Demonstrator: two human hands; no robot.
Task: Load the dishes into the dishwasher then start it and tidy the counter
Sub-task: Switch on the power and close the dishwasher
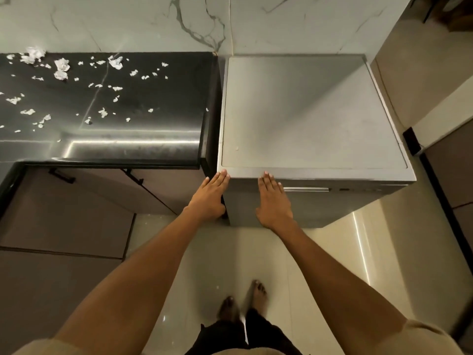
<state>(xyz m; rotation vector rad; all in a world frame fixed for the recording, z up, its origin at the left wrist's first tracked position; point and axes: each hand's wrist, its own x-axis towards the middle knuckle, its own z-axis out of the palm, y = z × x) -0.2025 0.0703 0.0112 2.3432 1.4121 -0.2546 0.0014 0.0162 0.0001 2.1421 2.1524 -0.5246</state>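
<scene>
Grey boxy steel dishwasher sitting door-shut beside the black glossy stone worktop. Left hand and right hand pressing its front top edge, fingers straight, gripping nothing. White torn paper scraps littering the worktop.

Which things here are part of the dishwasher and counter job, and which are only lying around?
Part of the job:
- dishwasher, door closed
- left hand and right hand, flat on its front edge
- black counter
- torn paper scraps on it

Not part:
- cabinet doors below
- floor
</scene>
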